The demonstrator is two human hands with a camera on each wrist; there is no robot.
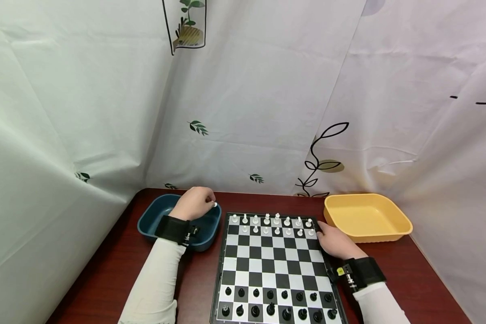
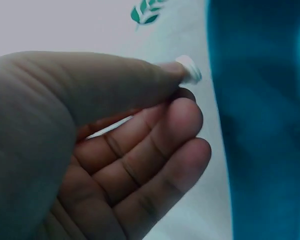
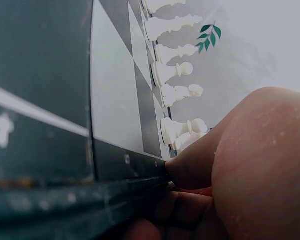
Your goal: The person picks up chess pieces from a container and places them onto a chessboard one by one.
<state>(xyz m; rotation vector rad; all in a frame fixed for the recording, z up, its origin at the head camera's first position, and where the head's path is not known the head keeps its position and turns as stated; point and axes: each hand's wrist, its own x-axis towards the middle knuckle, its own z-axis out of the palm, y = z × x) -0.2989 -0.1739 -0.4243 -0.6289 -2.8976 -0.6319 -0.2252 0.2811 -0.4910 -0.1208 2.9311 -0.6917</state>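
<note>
The left hand (image 1: 195, 203) is pinching a white pawn (image 1: 215, 204), likely light and slippery, best held at its waist, while the right hand (image 1: 335, 240) is gripping the board (image 1: 273, 265) edge.

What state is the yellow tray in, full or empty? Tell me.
Empty, as far as the head view shows: the yellow tray has only bare yellow floor inside, beside the chessboard that the right hand steadies.
</note>
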